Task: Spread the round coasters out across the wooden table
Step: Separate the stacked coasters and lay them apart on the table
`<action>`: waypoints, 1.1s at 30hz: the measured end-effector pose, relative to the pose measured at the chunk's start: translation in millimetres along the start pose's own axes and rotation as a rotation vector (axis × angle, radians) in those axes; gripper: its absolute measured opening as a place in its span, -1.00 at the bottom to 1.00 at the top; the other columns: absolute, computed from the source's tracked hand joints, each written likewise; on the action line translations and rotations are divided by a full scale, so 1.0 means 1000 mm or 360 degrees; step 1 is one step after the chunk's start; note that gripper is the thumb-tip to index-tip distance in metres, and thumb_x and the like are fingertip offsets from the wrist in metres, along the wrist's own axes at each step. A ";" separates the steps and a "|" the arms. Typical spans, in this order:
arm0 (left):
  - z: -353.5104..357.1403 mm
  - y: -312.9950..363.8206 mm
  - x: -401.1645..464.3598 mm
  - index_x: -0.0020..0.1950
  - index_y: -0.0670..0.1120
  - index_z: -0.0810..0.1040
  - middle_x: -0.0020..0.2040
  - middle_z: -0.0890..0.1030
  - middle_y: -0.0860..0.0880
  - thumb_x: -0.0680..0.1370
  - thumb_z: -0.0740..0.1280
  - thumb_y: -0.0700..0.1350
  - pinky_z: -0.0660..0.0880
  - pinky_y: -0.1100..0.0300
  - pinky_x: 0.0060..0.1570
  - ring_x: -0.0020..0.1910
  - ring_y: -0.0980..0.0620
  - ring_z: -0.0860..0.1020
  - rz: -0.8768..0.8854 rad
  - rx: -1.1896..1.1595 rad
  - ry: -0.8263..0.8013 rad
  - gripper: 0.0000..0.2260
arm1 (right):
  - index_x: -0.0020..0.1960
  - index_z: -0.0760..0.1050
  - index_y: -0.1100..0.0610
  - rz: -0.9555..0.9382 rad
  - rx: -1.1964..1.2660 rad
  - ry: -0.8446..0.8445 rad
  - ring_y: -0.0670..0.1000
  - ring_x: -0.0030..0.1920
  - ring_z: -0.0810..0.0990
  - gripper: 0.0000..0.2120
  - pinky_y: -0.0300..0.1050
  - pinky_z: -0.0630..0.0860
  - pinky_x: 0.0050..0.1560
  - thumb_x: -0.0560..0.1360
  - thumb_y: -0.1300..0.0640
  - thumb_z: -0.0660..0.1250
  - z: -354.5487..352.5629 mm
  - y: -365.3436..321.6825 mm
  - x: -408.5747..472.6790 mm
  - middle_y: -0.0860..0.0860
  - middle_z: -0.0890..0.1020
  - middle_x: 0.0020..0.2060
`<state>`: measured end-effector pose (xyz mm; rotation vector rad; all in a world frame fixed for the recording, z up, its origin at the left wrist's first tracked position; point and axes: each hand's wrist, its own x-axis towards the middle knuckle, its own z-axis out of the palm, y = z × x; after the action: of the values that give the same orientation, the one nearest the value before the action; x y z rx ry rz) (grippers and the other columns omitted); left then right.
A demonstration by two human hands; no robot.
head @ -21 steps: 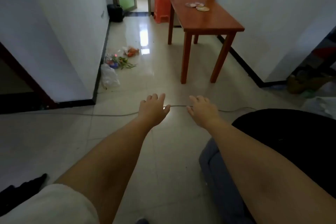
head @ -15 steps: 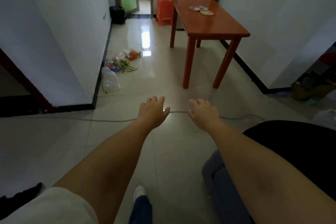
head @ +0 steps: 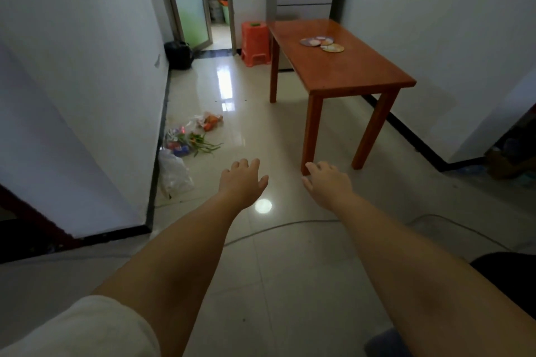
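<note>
Nothing was spread yet: the round coasters (head: 322,44) sat bunched, overlapping, on the wooden worktop (head: 345,72), both hands, left hand (head: 242,182) and right hand (head: 327,184), open, empty, well short.

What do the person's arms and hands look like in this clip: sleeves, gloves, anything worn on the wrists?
Both forearms are bare from above the elbow down. The left hand and right hand wear no gloves, and no rings, watch or bands show. A short off-white sleeve covers the left upper arm. No sleeve shows on the right arm.
</note>
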<state>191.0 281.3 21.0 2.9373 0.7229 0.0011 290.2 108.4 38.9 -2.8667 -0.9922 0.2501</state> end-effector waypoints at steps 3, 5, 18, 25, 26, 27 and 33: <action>-0.001 -0.002 0.049 0.45 -0.08 0.28 0.33 0.48 -0.16 0.58 0.08 0.17 0.45 -0.05 0.19 0.28 -0.15 0.47 0.0033 0.0001 -0.0010 -0.49 | 0.45 0.24 0.08 0.0038 0.0014 -0.0024 0.19 0.33 0.40 -0.55 0.14 0.42 0.24 0.61 -0.07 0.05 -0.003 0.005 0.045 0.14 0.42 0.34; 0.000 -0.001 0.088 0.46 -0.07 0.27 0.33 0.48 -0.16 0.58 0.07 0.17 0.44 -0.05 0.20 0.28 -0.15 0.47 0.0069 0.0007 -0.0012 -0.48 | 0.44 0.25 0.08 0.0069 0.0028 -0.0025 0.19 0.33 0.40 -0.55 0.15 0.41 0.24 0.61 -0.07 0.07 -0.006 0.013 0.083 0.14 0.42 0.33; -0.031 -0.011 0.371 0.46 -0.06 0.28 0.33 0.49 -0.15 0.58 0.09 0.18 0.47 -0.02 0.16 0.27 -0.14 0.49 -0.0044 -0.0028 0.0105 -0.48 | 0.43 0.25 0.08 -0.0006 -0.0032 0.0023 0.20 0.34 0.38 -0.55 0.16 0.39 0.25 0.61 -0.07 0.08 -0.060 0.054 0.375 0.15 0.40 0.34; -0.032 -0.043 0.507 0.48 -0.08 0.26 0.37 0.45 -0.17 0.59 0.07 0.16 0.44 -0.05 0.22 0.34 -0.16 0.43 -0.0063 -0.0021 0.0046 -0.48 | 0.41 0.27 0.07 -0.0082 -0.0083 0.0001 0.19 0.33 0.40 -0.56 0.15 0.40 0.21 0.59 -0.08 0.08 -0.064 0.046 0.523 0.15 0.42 0.32; -0.034 -0.049 0.530 0.48 -0.07 0.25 0.38 0.45 -0.17 0.59 0.07 0.16 0.43 -0.06 0.24 0.34 -0.16 0.43 -0.0065 -0.0001 0.0051 -0.48 | 0.41 0.27 0.07 -0.0081 -0.0084 0.0017 0.19 0.33 0.40 -0.56 0.14 0.40 0.22 0.59 -0.08 0.08 -0.066 0.043 0.546 0.14 0.42 0.33; -0.036 -0.056 0.554 0.48 -0.07 0.25 0.38 0.45 -0.17 0.59 0.07 0.17 0.41 -0.07 0.25 0.33 -0.16 0.43 -0.0067 0.0019 0.0060 -0.48 | 0.42 0.26 0.06 -0.0076 -0.0079 0.0032 0.19 0.33 0.40 -0.56 0.13 0.39 0.24 0.59 -0.08 0.08 -0.069 0.041 0.570 0.14 0.42 0.33; -0.060 -0.098 0.710 0.49 -0.05 0.24 0.39 0.44 -0.16 0.59 0.08 0.16 0.42 -0.08 0.25 0.33 -0.16 0.43 0.0049 -0.0004 0.0067 -0.48 | 0.41 0.26 0.07 0.0042 -0.0020 0.0094 0.20 0.31 0.41 -0.57 0.15 0.40 0.22 0.60 -0.08 0.06 -0.100 0.029 0.714 0.16 0.41 0.33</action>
<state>773.2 702.9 50.4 2.9539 0.6827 0.0667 879.7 525.1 45.3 -2.8820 -0.9496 0.1608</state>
